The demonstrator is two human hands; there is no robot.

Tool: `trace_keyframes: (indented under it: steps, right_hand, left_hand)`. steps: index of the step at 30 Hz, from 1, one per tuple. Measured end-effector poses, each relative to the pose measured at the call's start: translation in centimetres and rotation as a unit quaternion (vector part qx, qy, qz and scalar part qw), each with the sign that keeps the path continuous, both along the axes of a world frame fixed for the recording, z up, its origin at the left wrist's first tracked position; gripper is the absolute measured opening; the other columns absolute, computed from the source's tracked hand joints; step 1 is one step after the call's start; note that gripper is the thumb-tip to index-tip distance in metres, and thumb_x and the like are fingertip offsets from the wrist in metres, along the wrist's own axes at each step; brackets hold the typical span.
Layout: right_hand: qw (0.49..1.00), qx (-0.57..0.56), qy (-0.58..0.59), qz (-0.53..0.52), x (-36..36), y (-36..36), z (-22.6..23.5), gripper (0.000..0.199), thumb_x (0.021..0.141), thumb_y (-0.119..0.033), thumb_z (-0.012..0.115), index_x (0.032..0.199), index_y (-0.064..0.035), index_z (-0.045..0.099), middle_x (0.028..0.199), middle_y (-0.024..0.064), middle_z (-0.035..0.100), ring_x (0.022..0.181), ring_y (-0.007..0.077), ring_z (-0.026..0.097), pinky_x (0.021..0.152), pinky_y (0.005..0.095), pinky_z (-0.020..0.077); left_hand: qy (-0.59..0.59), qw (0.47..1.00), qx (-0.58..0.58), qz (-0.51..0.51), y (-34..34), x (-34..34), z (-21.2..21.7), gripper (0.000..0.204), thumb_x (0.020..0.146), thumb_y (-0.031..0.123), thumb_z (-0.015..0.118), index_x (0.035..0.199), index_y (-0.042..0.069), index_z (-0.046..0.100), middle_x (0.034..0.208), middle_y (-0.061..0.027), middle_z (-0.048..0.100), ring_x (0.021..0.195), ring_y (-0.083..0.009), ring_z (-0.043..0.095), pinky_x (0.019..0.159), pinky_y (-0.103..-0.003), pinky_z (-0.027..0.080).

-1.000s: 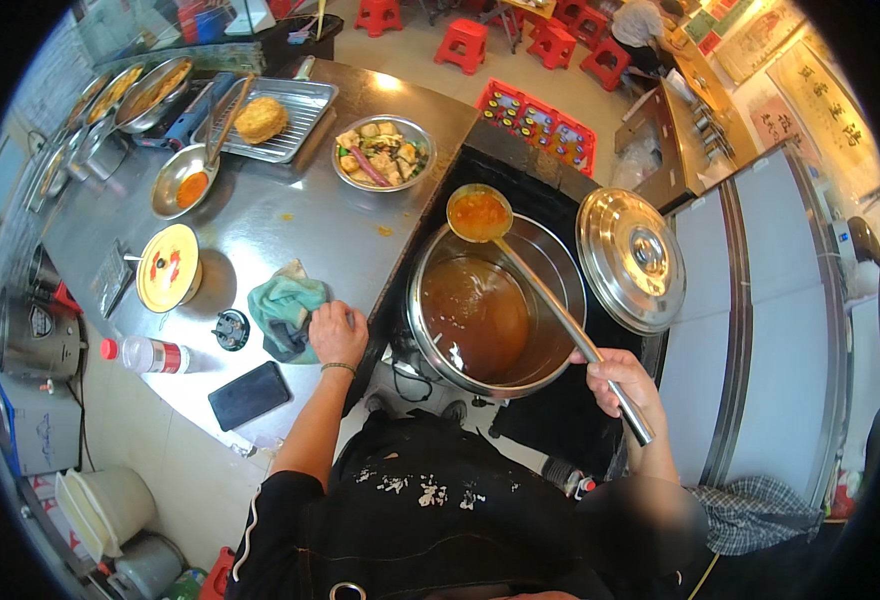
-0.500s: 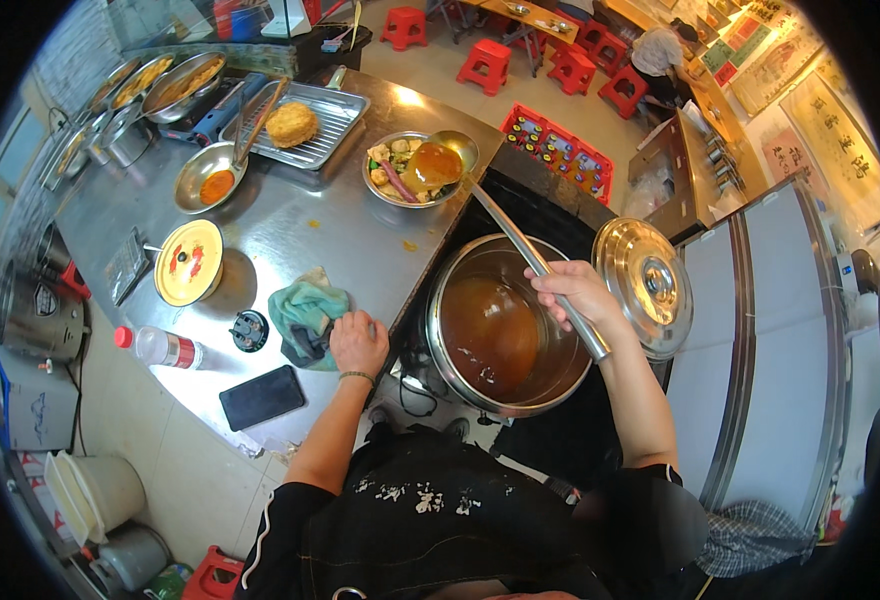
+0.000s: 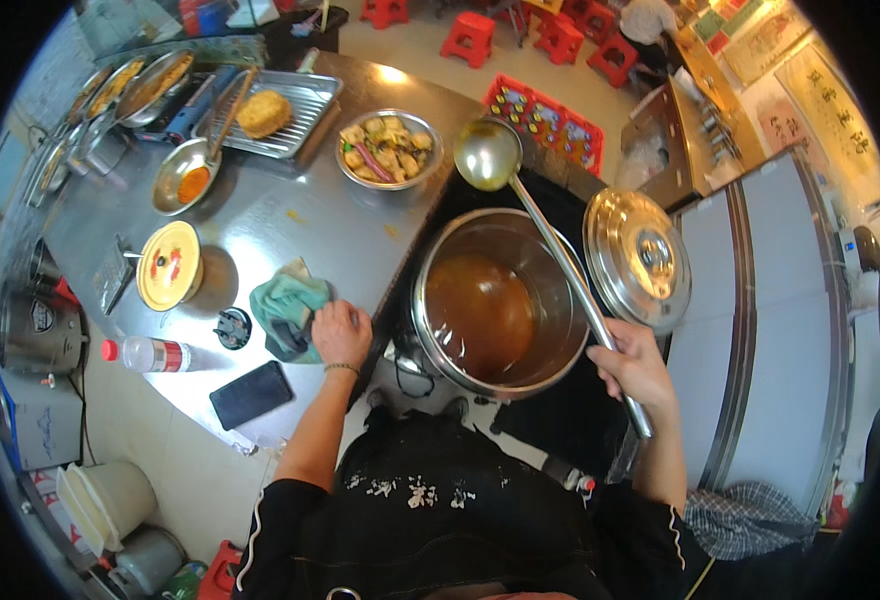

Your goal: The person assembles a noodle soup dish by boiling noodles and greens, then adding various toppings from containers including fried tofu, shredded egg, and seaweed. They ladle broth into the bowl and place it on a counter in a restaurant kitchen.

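Observation:
My right hand (image 3: 632,365) is closed around the long handle of a steel ladle (image 3: 562,250). The ladle's bowl hangs past the far rim of a deep steel pot (image 3: 430,330) and looks drained. Brown broth (image 3: 485,320) fills the pot's lower part. Left of the ladle, on the steel counter, a metal bowl (image 3: 392,150) contains yellowish chunks and a reddish-purple strip. Fingers curled in, my left hand (image 3: 342,333) rests at the counter's edge against a crumpled green and grey cloth (image 3: 290,305).
A round steel lid (image 3: 637,262) stands right of the pot. On the counter (image 3: 270,215) are a phone (image 3: 251,395), a plastic bottle (image 3: 157,354), a yellow lidded pot (image 3: 170,265), a small pan (image 3: 182,175) and a rack tray (image 3: 305,105). A red bottle crate (image 3: 543,125) sits beyond.
My right hand has drawn the ladle right, off the metal bowl, and lower. Broth seen in the ladle before no longer shows there. My left hand stays by the cloth.

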State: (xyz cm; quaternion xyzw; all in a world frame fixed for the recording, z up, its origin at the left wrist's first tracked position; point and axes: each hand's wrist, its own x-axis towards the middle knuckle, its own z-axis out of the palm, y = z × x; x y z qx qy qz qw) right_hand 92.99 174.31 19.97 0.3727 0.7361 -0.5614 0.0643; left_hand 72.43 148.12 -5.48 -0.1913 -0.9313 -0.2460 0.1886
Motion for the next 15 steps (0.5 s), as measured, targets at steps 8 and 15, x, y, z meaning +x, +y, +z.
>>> trace_keyframes:
  steps: [8,15]
  right_hand:
    - [0.979,-0.127,-0.127,-0.096,6.2,2.3,-14.8,0.01,0.075,-0.007,0.057,0.067,-0.0016,0.054,0.052,0.001,0.05,0.037,0.0086,0.046,0.033,0.0225,0.0349]
    - [0.97,-0.138,-0.128,-0.155,4.3,2.8,-25.4,0.012,0.074,-0.005,0.059,0.065,-0.0029,0.052,0.052,0.0036,0.05,0.036,0.011,0.046,0.032,0.0263,0.0353]
  left_hand:
    - [-0.005,1.0,-0.029,0.003,0.0,-0.1,0.0,0.014,0.073,0.018,0.06,0.066,0.011,0.05,0.066,-0.0042,0.052,0.066,-0.0256,0.052,0.059,-0.039,0.041]
    - [-0.003,0.999,-0.044,0.011,-0.2,-0.2,0.0,0.015,0.073,0.019,0.061,0.066,0.01,0.05,0.065,-0.0053,0.052,0.066,-0.0265,0.051,0.059,-0.04,0.041]
